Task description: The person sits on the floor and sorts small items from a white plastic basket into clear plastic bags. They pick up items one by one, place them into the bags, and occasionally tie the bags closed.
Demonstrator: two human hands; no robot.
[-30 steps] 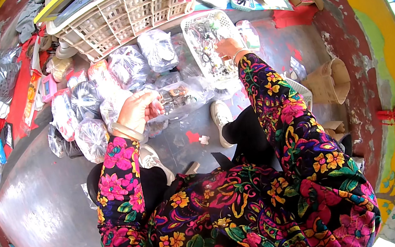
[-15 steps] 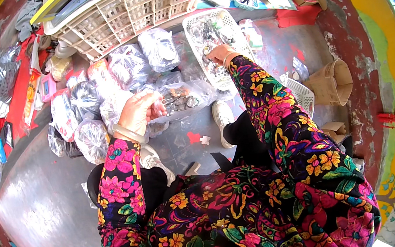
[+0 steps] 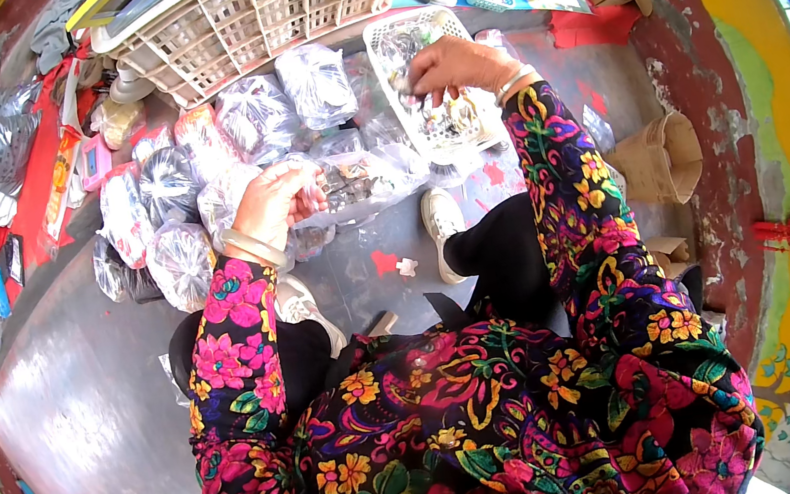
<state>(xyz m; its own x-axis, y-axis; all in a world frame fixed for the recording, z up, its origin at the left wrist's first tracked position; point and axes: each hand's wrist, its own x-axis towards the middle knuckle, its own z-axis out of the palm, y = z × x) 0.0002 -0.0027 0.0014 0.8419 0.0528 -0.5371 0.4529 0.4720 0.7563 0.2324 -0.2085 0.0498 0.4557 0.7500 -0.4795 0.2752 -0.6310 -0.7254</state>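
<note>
My left hand (image 3: 279,201) is closed on one end of a clear plastic bag (image 3: 371,182) with small dark and metallic-looking pieces inside. The bag stretches out to the right of my fingers. My right hand (image 3: 463,66) is over a white perforated plastic basket (image 3: 383,77), its fingers bent downward and drawn together. Whatever is between those fingertips is too small to make out. Small mixed pieces, some metallic and some in clear wrapping, lie in the basket.
Several filled plastic bags (image 3: 170,193) are heaped left of my left hand. Behind them stands a large beige crate (image 3: 232,22). A brown paper bag (image 3: 660,159) stands at the right by the wall. My white shoes (image 3: 442,225) are below the held bag.
My right hand has lifted from inside the basket and come nearer, its wrist now turned and fingers pointing left and down. My left hand stays at the bag's end.
</note>
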